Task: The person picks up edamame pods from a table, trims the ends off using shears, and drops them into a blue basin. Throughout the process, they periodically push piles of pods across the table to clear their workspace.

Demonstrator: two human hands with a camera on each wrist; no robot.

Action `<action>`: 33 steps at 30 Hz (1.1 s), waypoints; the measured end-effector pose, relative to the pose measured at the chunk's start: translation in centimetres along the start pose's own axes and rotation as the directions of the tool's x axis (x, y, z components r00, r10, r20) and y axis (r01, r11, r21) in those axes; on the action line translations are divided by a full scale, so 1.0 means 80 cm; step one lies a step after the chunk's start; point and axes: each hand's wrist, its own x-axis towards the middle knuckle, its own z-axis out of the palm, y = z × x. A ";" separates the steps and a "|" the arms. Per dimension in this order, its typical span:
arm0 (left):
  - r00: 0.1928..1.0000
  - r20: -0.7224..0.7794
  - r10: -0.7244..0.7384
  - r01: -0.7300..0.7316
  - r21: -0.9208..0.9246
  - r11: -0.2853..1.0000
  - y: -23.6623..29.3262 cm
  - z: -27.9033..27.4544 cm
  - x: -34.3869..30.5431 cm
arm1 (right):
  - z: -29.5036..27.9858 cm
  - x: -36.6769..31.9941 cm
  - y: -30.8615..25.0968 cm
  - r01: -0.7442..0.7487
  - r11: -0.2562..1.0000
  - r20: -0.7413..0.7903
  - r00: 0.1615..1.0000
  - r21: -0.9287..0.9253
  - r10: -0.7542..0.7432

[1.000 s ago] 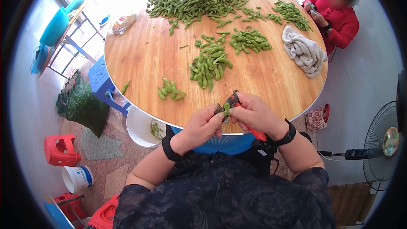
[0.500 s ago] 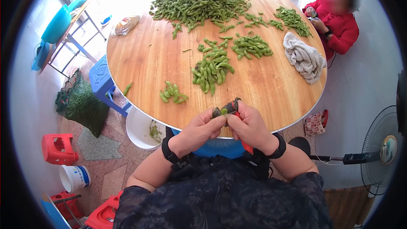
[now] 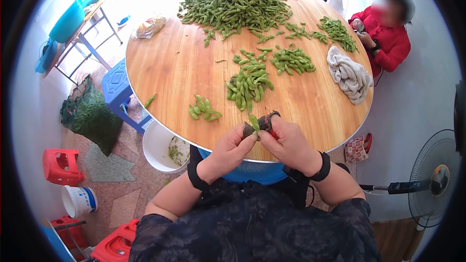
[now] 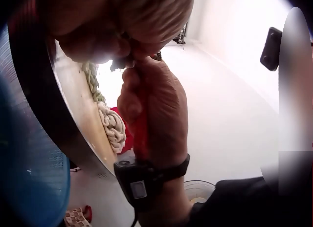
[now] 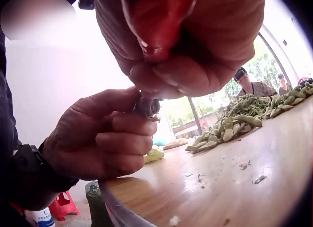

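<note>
A green edamame pod [image 3: 253, 122] stands upright between my two hands, just above the table's near edge. My left hand [image 3: 235, 145] pinches its lower end between thumb and a finger wrapped in a dark cover [image 3: 247, 130]. From the other side my right hand [image 3: 290, 140] meets it, thumb against the pod, with another dark wrap [image 3: 266, 121] on its index finger. Curled in the right palm is a red-handled tool [image 5: 159, 31], its working end hidden by the fingers. Beyond the hands lie a loose pile of pods [image 3: 249, 85] and a smaller cluster [image 3: 205, 109].
A large heap of pods [image 3: 238, 7] covers the round table's [image 3: 165, 87] far side. A grey cloth [image 3: 348, 75] lies at right, near a seated person in red [image 3: 393, 43]. Below the left edge are a white bucket [image 3: 158, 153] and blue stool [image 3: 116, 85]; a fan [image 3: 432, 179] stands right.
Both hands stay together at the table edge. The pod between them now sticks up higher and shows more of its length. The red handle beneath the right hand is less visible. The view has shifted slightly.
</note>
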 end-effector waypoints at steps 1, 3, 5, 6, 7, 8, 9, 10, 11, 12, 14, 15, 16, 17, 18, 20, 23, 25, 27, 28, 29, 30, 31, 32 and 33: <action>1.000 -0.001 0.002 -0.002 -0.004 1.000 -0.006 -0.002 0.001 | 0.000 0.002 0.000 0.000 1.000 0.003 1.000 -0.003 0.000; 0.990 -0.044 0.132 -0.125 0.144 0.982 -0.019 -0.008 0.002 | -0.001 0.006 -0.003 0.045 0.997 0.020 0.999 -0.062 -0.044; 0.987 -0.118 0.107 -0.080 0.214 0.974 -0.017 -0.012 0.000 | -0.006 0.009 -0.010 -0.064 0.998 0.056 0.996 0.022 0.063; 0.978 -0.191 0.084 -0.028 0.281 0.959 -0.015 -0.014 -0.001 | -0.008 0.011 -0.014 -0.177 0.979 0.099 0.981 0.104 0.167; 0.977 -0.194 0.086 -0.030 0.278 0.960 -0.014 -0.019 0.000 | -0.007 0.012 -0.017 -0.176 0.979 0.102 0.981 0.101 0.166; 0.965 -0.210 0.156 -0.061 0.399 0.915 -0.012 -0.025 0.002 | -0.007 0.014 -0.019 -0.202 0.974 0.084 0.977 0.099 0.194; 0.950 -0.217 0.225 -0.085 0.513 0.854 -0.009 -0.029 0.003 | -0.006 0.015 -0.021 -0.229 0.969 0.066 0.973 0.097 0.223; 0.949 -0.219 0.227 -0.086 0.512 0.855 -0.003 -0.032 -0.001 | -0.003 0.016 -0.021 -0.228 0.969 0.068 0.973 0.095 0.222; 0.958 -0.182 0.221 -0.067 0.607 0.792 0.006 -0.035 -0.007 | 0.002 0.016 -0.020 -0.146 0.989 -0.034 0.989 0.016 0.147; 0.966 -0.146 0.211 -0.052 0.694 0.718 0.012 -0.035 -0.010 | 0.005 0.017 -0.020 -0.069 0.995 -0.129 0.990 -0.072 0.059; 0.975 -0.109 0.195 -0.090 0.609 0.788 0.006 -0.034 -0.011 | 0.011 0.019 -0.021 -0.055 0.993 -0.140 0.989 -0.101 0.040; 0.981 -0.070 0.181 -0.119 0.517 0.848 0.003 -0.033 -0.012 | 0.015 0.019 -0.022 -0.040 0.991 -0.151 0.988 -0.127 0.021; 0.980 -0.077 0.181 -0.116 0.515 0.849 0.001 -0.032 -0.011 | 0.019 0.019 -0.022 -0.038 0.991 -0.144 0.989 -0.127 0.020; 0.982 -0.091 0.167 -0.114 0.425 0.898 0.000 -0.031 -0.008 | 0.022 0.018 -0.023 -0.010 0.996 -0.079 0.997 -0.084 0.003; 0.983 -0.097 0.156 -0.116 0.331 0.937 0.002 -0.031 -0.004 | 0.023 0.019 -0.024 0.016 0.999 -0.020 1.000 -0.045 -0.017; 0.994 -0.038 0.100 -0.082 0.331 0.940 0.012 -0.040 -0.008 | 0.025 0.018 -0.022 -0.007 1.000 0.047 0.999 0.024 0.006; 0.998 0.045 0.051 -0.058 0.184 0.981 0.020 -0.047 -0.013 | 0.023 0.030 -0.035 -0.251 0.906 0.268 0.950 0.340 0.163; 0.999 0.043 0.024 -0.023 -0.025 0.999 0.015 -0.057 -0.022 | 0.022 0.049 -0.050 -0.549 0.598 0.527 0.816 0.584 0.235; 0.997 -0.064 -0.037 0.022 -0.216 0.976 0.001 -0.073 -0.020 | 0.037 0.071 -0.048 -0.514 0.620 0.504 0.837 0.592 0.212; 0.978 -0.168 -0.124 0.046 -0.405 0.913 0.001 -0.075 -0.017 | 0.043 0.081 -0.047 -0.487 0.638 0.494 0.849 0.596 0.186; 0.946 -0.309 -0.101 -0.085 -0.534 0.842 0.004 -0.067 -0.012 | 0.047 0.092 -0.048 -0.483 0.640 0.488 0.852 0.598 0.188; 0.948 -0.304 -0.098 -0.084 -0.532 0.842 0.005 -0.067 -0.011 | 0.051 0.102 -0.049 -0.410 0.768 0.420 0.885 0.493 0.202; 0.950 -0.295 -0.104 -0.144 -0.706 0.694 0.005 -0.070 -0.011 | 0.052 0.110 -0.048 -0.333 0.869 0.351 0.914 0.365 0.203; 0.951 -0.288 -0.108 -0.197 -0.840 0.505 0.005 -0.074 -0.012 | 0.056 0.115 -0.026 -0.110 0.981 0.163 0.983 0.159 0.084; 0.955 -0.273 -0.117 -0.202 -0.886 0.418 -0.002 -0.083 -0.010 | 0.057 0.121 -0.003 0.091 0.991 0.009 0.996 -0.096 -0.091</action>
